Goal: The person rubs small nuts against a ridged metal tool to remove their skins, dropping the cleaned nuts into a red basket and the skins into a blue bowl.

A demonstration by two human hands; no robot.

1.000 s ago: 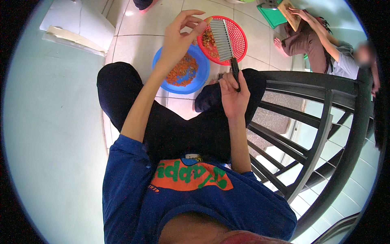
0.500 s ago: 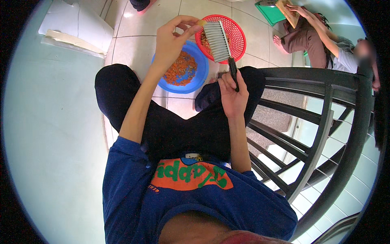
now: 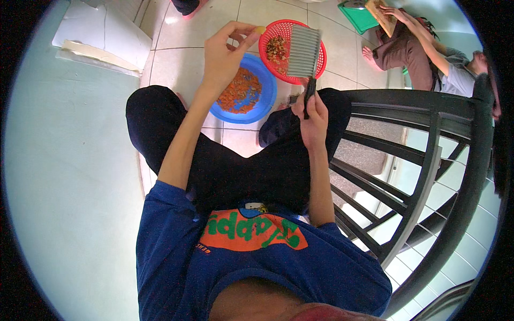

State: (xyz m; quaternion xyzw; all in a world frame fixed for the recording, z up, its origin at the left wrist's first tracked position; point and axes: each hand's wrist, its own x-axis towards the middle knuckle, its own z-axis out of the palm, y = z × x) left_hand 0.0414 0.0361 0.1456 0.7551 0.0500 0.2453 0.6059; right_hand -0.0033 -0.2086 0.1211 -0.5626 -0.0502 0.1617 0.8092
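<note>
My right hand (image 3: 313, 117) grips the black handle of a crinkle cutter (image 3: 304, 52), its wide ridged metal blade pointing up and away from me. My left hand (image 3: 225, 53) pinches a small yellowish piece (image 3: 261, 30) between thumb and fingertips, apart from the blade. Behind the blade stands a red perforated basket (image 3: 320, 56) with small mixed brown and reddish bits (image 3: 276, 48) inside, partly hidden by the cutter. Below my left hand sits a blue basin (image 3: 271, 88) holding chopped orange pieces (image 3: 238, 92); my wrist covers part of its left rim.
A black metal railing (image 3: 396, 99) runs close along my right side. The pale wall (image 3: 69, 160) is at my left. At the far right another person (image 3: 412, 59) sits with a wooden board (image 3: 382, 18) beside a green tray (image 3: 356, 17). Somebody's foot (image 3: 195, 9) shows at the top.
The cutter has moved right, away from the yellowish piece, and its blade stands more upright. My right hand has shifted slightly right with it. The left hand has hardly moved.
</note>
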